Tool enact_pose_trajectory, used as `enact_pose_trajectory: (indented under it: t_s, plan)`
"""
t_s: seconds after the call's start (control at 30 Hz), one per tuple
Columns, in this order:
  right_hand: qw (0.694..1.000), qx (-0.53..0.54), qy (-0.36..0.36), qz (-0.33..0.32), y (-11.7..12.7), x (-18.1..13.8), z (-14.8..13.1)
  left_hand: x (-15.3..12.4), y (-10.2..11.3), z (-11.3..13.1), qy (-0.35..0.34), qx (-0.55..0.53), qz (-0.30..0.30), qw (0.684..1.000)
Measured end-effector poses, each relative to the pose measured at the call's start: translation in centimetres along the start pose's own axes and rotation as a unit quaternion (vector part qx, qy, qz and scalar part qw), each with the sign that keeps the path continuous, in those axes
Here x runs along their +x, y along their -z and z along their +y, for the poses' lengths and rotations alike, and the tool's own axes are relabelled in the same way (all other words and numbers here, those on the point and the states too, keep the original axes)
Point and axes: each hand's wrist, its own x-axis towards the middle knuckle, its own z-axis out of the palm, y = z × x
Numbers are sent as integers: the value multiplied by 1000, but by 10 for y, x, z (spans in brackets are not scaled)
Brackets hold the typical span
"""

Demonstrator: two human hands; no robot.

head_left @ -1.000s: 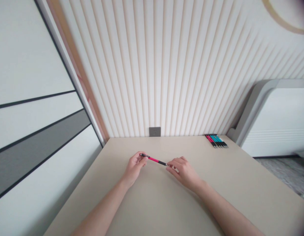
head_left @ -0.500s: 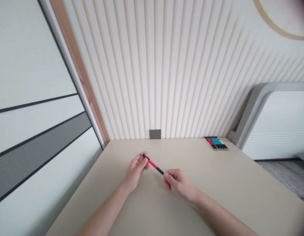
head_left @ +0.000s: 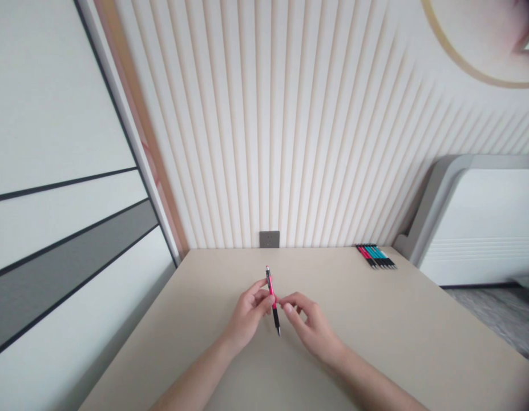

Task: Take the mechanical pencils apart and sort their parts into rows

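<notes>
A pink pen (head_left: 271, 287) with a black grip and a metal tip is held up over the table in the middle. Its tip points down toward me and its clip end points toward the wall. My left hand (head_left: 246, 313) is closed on it, thumb and fingers pinching the pink barrel. Just to the right is my right hand (head_left: 309, 319), its index fingertip at the pen's side and its thumb a little apart. Whether that fingertip touches the pen, I cannot tell. My right hand's fingers are loosely curled with nothing visible in them.
Several pink and teal pens (head_left: 376, 257) lie side by side at the far right of the beige table (head_left: 196, 297). A dark wall socket (head_left: 269, 239) sits at the back edge. A white cabinet (head_left: 97, 319) stands left; a grey-white headboard (head_left: 473, 222) stands right.
The pen has swung from slanting to nearly upright in view, its tip now free of my right hand. My left hand has shifted right and now grips the barrel's middle.
</notes>
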Motion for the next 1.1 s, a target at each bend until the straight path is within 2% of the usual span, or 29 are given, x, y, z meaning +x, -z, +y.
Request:
enact_pose_trajectory:
  t_s: [0.13, 0.23, 0.33, 0.43, 0.53, 0.63, 0.7, 0.77, 0.83, 1.0, 1.1]
  plan:
    - [999, 18, 1, 28, 0, 3, 5, -5, -4, 1, -14, 51, 13, 999]
    - [998, 24, 6, 62, 0, 2, 5, -10, -10, 2, -24, 94, -9, 995]
    - [997, 66, 15, 28, 1, 1, -1, -14, -16, -1, -34, 112, -51, 992]
    - [987, 163, -11, 3, 3, 2, -6, -16, -19, -8, -58, 150, -75, 984]
    - [950, 303, -48, 55, 8, 6, -5, -16, -15, -13, -102, 230, -83, 964]
    - [884, 448, -97, 90, 19, 12, -1, -15, -6, -11, -148, 340, -102, 923]
    - [843, 515, -139, 65, 27, 15, 1, -13, -2, -9, -168, 404, -119, 891]
    - [823, 542, -165, 29, 34, 16, 2, -12, -1, -8, -185, 441, -132, 869]
    - [820, 545, -176, 14, 39, 16, 3, -11, 0, -8, -202, 454, -139, 857]
    - [827, 533, -170, 54, 40, 15, 2, -12, 0, -5, -236, 450, -135, 851]
    - [830, 529, -168, 51, 39, 15, 1, -12, 1, -3, -240, 471, -139, 838]
